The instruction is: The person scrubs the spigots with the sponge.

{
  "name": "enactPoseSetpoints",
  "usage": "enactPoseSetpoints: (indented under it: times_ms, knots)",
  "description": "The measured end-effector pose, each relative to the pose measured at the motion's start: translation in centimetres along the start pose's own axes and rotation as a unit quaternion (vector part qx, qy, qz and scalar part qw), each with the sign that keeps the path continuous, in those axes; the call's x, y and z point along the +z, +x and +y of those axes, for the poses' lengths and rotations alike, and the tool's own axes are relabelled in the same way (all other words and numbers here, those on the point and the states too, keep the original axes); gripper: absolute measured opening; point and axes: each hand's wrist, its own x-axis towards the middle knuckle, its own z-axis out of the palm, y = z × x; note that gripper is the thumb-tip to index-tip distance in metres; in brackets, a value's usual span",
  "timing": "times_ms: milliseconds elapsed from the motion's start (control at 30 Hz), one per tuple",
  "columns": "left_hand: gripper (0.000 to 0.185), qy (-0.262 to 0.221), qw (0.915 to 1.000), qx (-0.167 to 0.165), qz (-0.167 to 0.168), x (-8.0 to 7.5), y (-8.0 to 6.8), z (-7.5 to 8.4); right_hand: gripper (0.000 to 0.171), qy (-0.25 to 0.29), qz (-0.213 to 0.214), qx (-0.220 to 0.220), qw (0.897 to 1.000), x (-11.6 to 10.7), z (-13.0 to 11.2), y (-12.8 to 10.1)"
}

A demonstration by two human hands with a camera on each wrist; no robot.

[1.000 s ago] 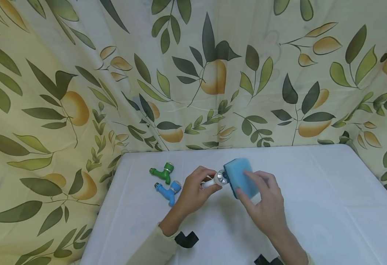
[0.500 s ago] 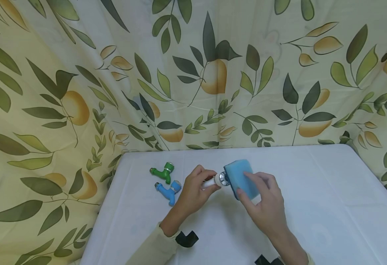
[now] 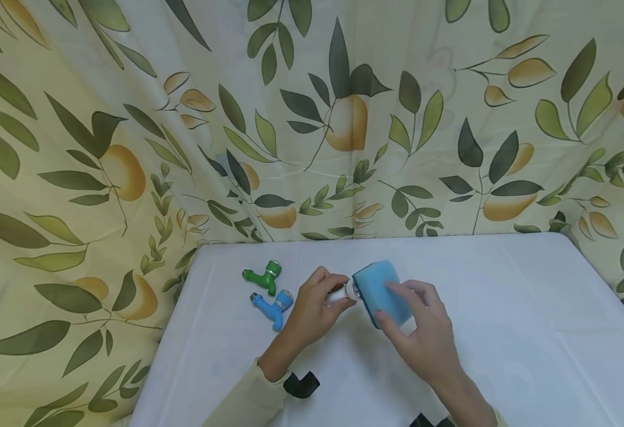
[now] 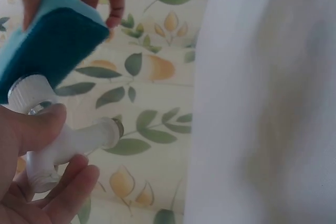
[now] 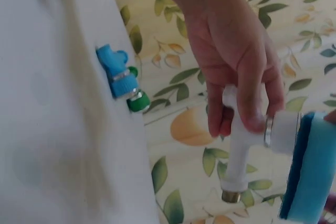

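Note:
My left hand [image 3: 314, 305] grips a white plastic tap [image 4: 68, 142] by its body, thumb on one side and fingers on the other. The tap's ribbed round knob [image 5: 285, 131] points toward my right hand [image 3: 424, 326]. That hand pinches a light blue sponge [image 3: 384, 293] between thumb and fingers. A dark teal scouring layer [image 4: 58, 45] covers the sponge's face on the tap side, and it lies right against the knob's end. Both hands are above the table, and the tap's threaded brass end [image 5: 231, 196] points away from the fingers.
On the white-covered table [image 3: 531, 332], a green tap [image 3: 264, 277] and a blue tap [image 3: 272, 309] lie close together to the left of my left hand. A leaf-and-fruit patterned curtain [image 3: 397, 160] hangs behind and at the left of the table.
My right hand has brought the sponge slightly left and down, so it now covers the face of the tap's knob. My left hand and the tap hold nearly still.

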Motion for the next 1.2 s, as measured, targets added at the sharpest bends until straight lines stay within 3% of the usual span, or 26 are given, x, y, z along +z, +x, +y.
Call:
enactPoseSetpoints:
  times_ms: [100, 300, 500, 700, 900, 1067, 1200]
  knots:
    - [0.032, 0.008, 0.9999, 0.007, 0.001, 0.0, 0.1, 0.1, 0.055, 0.0, -0.003, -0.037, 0.999, -0.1, -0.1, -0.1]
    - [0.034, 0.011, 0.9999, -0.003, -0.009, 0.1, -0.1, 0.2, 0.049, -0.011, -0.007, 0.029, 0.999, -0.4, -0.5, 0.1]
    - [0.034, 0.023, 0.9997, 0.01, -0.006, 0.0, -0.1, 0.2, 0.053, -0.016, -0.021, -0.01, 1.0, -0.8, -1.0, 0.0]
    - [0.034, 0.018, 0.9998, -0.001, -0.008, -0.1, -0.2, 0.4, 0.05, -0.02, -0.005, 0.04, 0.999, -0.7, -0.4, 0.2]
    - [0.033, 0.028, 0.9995, 0.012, -0.002, 0.0, -0.2, 0.2, 0.055, -0.012, -0.012, -0.033, 0.999, -0.5, -0.5, -0.2]
    - [0.034, 0.029, 0.9996, 0.005, -0.003, 0.0, -0.2, 0.3, 0.051, -0.016, -0.008, 0.013, 1.0, -0.6, -0.3, 0.1]
    - [0.033, 0.034, 0.9993, 0.013, -0.002, 0.0, -0.2, 0.2, 0.053, -0.013, -0.015, -0.026, 0.999, -0.6, -0.4, -0.1]
